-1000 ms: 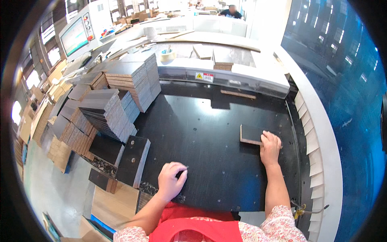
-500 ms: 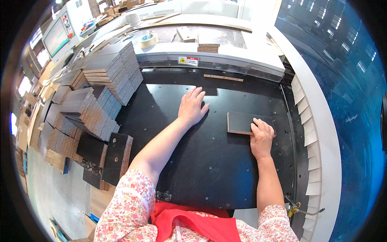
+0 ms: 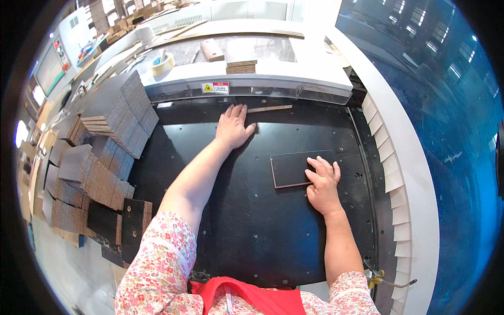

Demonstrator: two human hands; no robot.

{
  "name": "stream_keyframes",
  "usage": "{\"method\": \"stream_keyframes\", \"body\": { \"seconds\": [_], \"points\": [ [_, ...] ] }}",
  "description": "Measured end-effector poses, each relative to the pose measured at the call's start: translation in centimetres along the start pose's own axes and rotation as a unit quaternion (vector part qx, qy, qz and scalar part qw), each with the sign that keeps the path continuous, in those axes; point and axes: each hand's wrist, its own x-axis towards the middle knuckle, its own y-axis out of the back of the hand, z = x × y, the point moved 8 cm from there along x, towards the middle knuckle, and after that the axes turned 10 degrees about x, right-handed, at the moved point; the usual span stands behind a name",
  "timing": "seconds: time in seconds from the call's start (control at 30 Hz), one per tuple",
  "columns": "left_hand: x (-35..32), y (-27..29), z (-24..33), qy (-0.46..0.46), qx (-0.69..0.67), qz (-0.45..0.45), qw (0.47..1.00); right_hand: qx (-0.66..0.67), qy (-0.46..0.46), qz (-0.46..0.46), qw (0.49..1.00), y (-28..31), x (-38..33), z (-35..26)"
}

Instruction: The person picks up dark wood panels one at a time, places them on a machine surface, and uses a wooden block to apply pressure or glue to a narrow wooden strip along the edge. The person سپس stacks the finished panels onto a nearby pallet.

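Observation:
A dark rectangular board [image 3: 291,169] with pale edges lies flat on the black machine table [image 3: 247,220]. My right hand [image 3: 323,184] rests its spread fingers on the board's right end. Toward the far side of the table, my left hand [image 3: 233,127] reaches out with its fingers extended, close to the left end of a thin wooden strip [image 3: 270,108]. The strip lies near the table's back edge. My left hand does not grip it; whether a fingertip touches it I cannot tell.
Stacks of cut boards [image 3: 118,115] stand along the table's left side, with a drilled black board [image 3: 132,226] nearer me. On the white beam behind are a tape roll [image 3: 161,65] and a small board stack [image 3: 241,58]. Grey pleated bellows [image 3: 389,163] line the right; an air nozzle [image 3: 375,280] sits at the lower right.
My view has shifted a little to the right. My left hand has moved farther back toward the thin strip. My right hand's fingers have spread on the board, which lies flat.

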Motion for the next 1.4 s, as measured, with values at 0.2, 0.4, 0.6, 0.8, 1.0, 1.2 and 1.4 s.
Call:
{"method": "stream_keyframes", "body": {
  "seconds": [0.2,0.4,0.6,0.8,1.0,1.2,1.4],
  "points": [
    [-8.4,4.0,-0.1,0.077,-0.002,0.044,0.996,-0.034,0.036,0.075,0.996,1.0,0.2,-1.6],
    [-18.2,9.1,-0.1,0.09,0.005,0.054,0.994,-0.146,-0.055,-0.016,0.988,-2.0,-0.6,-3.9],
    [-24.5,12.5,-1.8,0.058,-0.002,0.127,0.99,-0.162,-0.078,-0.012,0.984,-2.5,-0.7,-3.4],
    [-24.3,11.4,-3.9,0.098,-0.133,0.085,0.983,-0.16,-0.075,0.004,0.984,-2.8,-0.7,-3.2],
    [-23.7,9.9,-4.4,0.117,-0.137,0.027,0.983,-0.171,-0.095,-0.004,0.981,-3.2,-0.9,-2.9],
    [-23.9,10.5,-4.3,0.138,-0.136,0.027,0.981,-0.197,-0.146,-0.033,0.969,-3.4,-0.8,-2.8],
    [-23.7,10.4,-4.4,0.144,-0.128,0.021,0.981,-0.18,-0.156,-0.047,0.97,-3.7,-0.5,-2.4]
  ]
}}
